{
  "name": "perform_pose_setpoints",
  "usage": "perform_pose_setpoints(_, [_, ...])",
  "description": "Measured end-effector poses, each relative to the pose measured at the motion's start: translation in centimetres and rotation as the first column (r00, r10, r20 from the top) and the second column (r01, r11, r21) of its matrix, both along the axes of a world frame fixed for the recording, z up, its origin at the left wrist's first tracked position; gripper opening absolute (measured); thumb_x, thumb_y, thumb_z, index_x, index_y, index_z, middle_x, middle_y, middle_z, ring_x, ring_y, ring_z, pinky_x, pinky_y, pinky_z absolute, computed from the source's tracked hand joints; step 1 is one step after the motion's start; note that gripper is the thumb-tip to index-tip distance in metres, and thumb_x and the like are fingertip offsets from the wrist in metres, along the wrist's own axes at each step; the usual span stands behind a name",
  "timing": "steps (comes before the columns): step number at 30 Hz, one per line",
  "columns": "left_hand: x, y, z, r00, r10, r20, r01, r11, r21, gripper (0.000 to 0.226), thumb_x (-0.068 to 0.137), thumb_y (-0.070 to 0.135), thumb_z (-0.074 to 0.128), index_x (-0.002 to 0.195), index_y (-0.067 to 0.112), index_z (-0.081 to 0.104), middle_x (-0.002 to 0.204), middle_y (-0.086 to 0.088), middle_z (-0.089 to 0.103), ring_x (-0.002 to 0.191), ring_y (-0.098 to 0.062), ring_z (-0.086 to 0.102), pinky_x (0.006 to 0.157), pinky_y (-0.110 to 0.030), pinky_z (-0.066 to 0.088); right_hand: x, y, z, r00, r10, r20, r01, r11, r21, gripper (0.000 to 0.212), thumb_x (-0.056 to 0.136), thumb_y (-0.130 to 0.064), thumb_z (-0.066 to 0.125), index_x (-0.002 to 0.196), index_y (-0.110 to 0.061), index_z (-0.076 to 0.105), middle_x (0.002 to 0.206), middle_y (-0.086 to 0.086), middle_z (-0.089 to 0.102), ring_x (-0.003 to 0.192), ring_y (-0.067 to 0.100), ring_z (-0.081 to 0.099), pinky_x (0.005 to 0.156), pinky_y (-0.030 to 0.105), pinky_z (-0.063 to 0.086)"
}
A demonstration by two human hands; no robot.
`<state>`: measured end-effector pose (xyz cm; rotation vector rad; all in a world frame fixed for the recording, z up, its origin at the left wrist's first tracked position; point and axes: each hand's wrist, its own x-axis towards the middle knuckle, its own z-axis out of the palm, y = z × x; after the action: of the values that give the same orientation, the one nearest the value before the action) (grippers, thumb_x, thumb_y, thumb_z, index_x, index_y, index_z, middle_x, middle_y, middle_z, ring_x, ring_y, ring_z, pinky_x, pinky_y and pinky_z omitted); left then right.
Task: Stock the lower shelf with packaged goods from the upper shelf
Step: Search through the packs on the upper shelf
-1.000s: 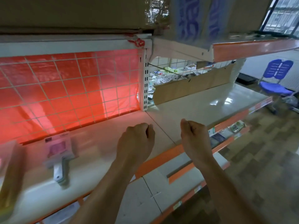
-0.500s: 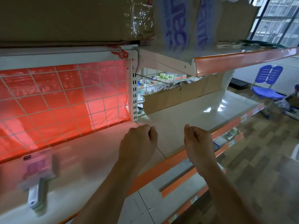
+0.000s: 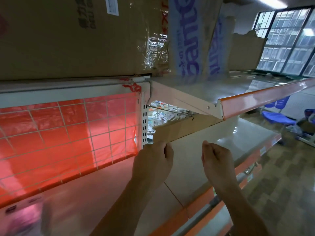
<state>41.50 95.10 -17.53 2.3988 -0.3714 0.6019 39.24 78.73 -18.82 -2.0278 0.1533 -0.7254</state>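
Package (image 3: 25, 217): pink and blurred, on the lower shelf (image 3: 230, 142) near its front edge at the far left, well apart from my hands.
Boxes (image 3: 187, 45): cardboard, along the back edge of the upper shelf (image 3: 255, 103).
Left hand (image 3: 153, 160): fingers curled in, holding nothing, by the lower shelf's back edge at the end of a cardboard strip (image 3: 180, 128); whether they touch I cannot tell.
Right hand (image 3: 216, 160): just beside my left, fingers curled, holding nothing.

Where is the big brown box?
The box sits upper left in the head view, on the top shelf, above the red mesh and beside the blue-printed carton.
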Motion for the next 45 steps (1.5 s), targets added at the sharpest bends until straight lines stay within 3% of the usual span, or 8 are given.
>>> perform_pose_setpoints(4, [1.1,-0.2,0.5,1.0,-0.012,0.017,0.011,1.0,0.003,0.04,0.098,0.036,0.037,0.062,0.019,0.037,0.057,0.002,0.051,0.048,-0.014,0.038,0.046,-0.021,0.023,1.1,-0.1,0.3,1.0,-0.018,0.007,0.018,1.0,-0.016,0.053,0.098,-0.029,0.039,0.062,0.009,0.044,0.054,0.026,0.04,0.046,0.019,0.037,0.051,0.03,0.034])
perform_pose_setpoints(7, [1.9,-0.5,0.6,0.999,-0.039,0.015,0.039,0.999,-0.002,0.04,0.098,0.036,0.036,0.062,0.019,0.04,0.065,0.001,0.064,0.056,-0.017,0.051,0.052,-0.027,0.035,1.6,-0.5,0.6,1.0,-0.029,0.002,0.029,1.0,-0.005,0.053,0.099,-0.029,0.039,0.063,0.01,0.045,0.058,0.029,0.043,0.047,0.018,0.037,0.051,0.027,0.034])
perform_pose_setpoints(12, [1.7,-2.0,1.1,0.998,-0.053,0.026,0.052,0.998,0.019,0.045,0.097,0.033,0.039,0.055,0.021,0.029,0.048,0.003,0.037,0.043,-0.01,0.036,0.045,-0.023,0.021,2.1,-1.7,0.9,0.999,-0.03,0.029,0.029,1.0,0.009,0.052,0.099,-0.027,0.04,0.059,0.006,0.046,0.053,0.023,0.042,0.045,0.016,0.037,0.046,0.024,0.033])
perform_pose_setpoints(17, [1.0,-4.6,1.4,0.996,-0.077,0.042,0.076,0.997,0.019,0.045,0.097,0.033,0.042,0.054,0.022,0.031,0.046,0.004,0.035,0.041,-0.009,0.036,0.045,-0.019,0.018,2.0,-4.4,1.2,0.998,-0.012,0.06,0.011,1.0,0.008,0.053,0.1,-0.028,0.04,0.062,0.008,0.047,0.053,0.024,0.042,0.044,0.015,0.036,0.044,0.02,0.03])
perform_pose_setpoints(25, [-1.3,-11.8,2.6,0.98,-0.15,0.133,0.157,0.987,-0.045,0.047,0.094,0.026,0.049,0.053,0.028,0.028,0.045,0.01,0.03,0.051,-0.003,0.048,0.047,-0.009,0.032,0.4,-12.2,3.0,0.993,0.007,0.12,-0.011,0.999,0.033,0.051,0.101,-0.025,0.042,0.053,-0.007,0.046,0.046,0.004,0.042,0.041,0.006,0.037,0.044,0.018,0.03])
perform_pose_setpoints(30, [-3.0,-16.5,3.1,0.985,-0.12,0.128,0.13,0.989,-0.071,0.047,0.093,0.027,0.051,0.051,0.023,0.03,0.042,0.005,0.03,0.041,-0.011,0.038,0.044,-0.018,0.021,-0.6,-17.1,4.1,0.989,0.037,0.143,-0.04,0.999,0.022,0.05,0.099,-0.024,0.042,0.051,-0.01,0.046,0.042,-0.004,0.041,0.041,0.007,0.038,0.047,0.024,0.031])
perform_pose_setpoints(35, [-4.7,-20.4,4.6,0.98,-0.097,0.174,0.109,0.992,-0.063,0.045,0.093,0.031,0.048,0.052,0.022,0.031,0.043,0.003,0.032,0.042,-0.012,0.037,0.045,-0.023,0.022,-1.5,-20.5,5.3,0.98,0.09,0.175,-0.091,0.996,0.0,0.049,0.1,-0.022,0.042,0.057,0.002,0.046,0.047,0.006,0.042,0.044,0.012,0.037,0.05,0.028,0.031])
perform_pose_setpoints(45, [-3.6,-25.6,8.4,0.948,-0.081,0.306,0.115,0.989,-0.094,0.046,0.093,0.03,0.049,0.051,0.028,0.03,0.039,0.009,0.037,0.046,0.001,0.045,0.045,-0.01,0.031,0.2,-25.3,7.8,0.965,0.113,0.237,-0.11,0.994,-0.022,0.048,0.098,-0.025,0.042,0.06,0.004,0.043,0.052,0.019,0.042,0.047,0.015,0.035,0.05,0.027,0.027])
